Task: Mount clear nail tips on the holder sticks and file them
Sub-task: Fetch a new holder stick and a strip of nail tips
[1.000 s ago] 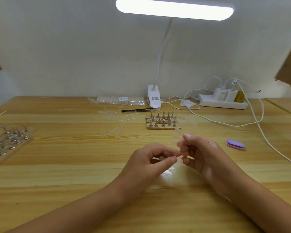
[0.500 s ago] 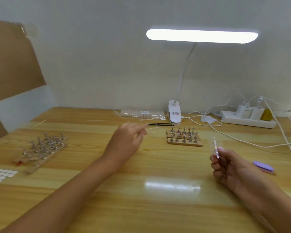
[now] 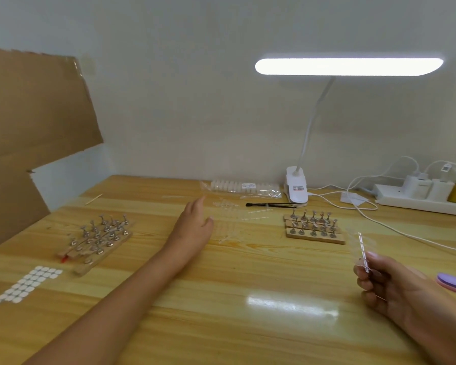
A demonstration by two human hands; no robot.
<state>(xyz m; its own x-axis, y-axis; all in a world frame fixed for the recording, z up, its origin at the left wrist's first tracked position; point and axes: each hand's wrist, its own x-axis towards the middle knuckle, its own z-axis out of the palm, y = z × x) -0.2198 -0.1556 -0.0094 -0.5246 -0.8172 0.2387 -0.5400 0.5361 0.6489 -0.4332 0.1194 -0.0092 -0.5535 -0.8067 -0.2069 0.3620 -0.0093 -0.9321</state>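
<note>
Head view: we see the left hand stretched forward over the counter, fingers straight and holding nothing, just beside the loose strips of clear tips. We cannot tell whether it touches the counter. The right hand pinches a clear tip strip upright between thumb and curled fingers. One holder rack stands beyond that strip; a second rack lies left of the left arm. A purple file lies just right of the right hand.
</note>
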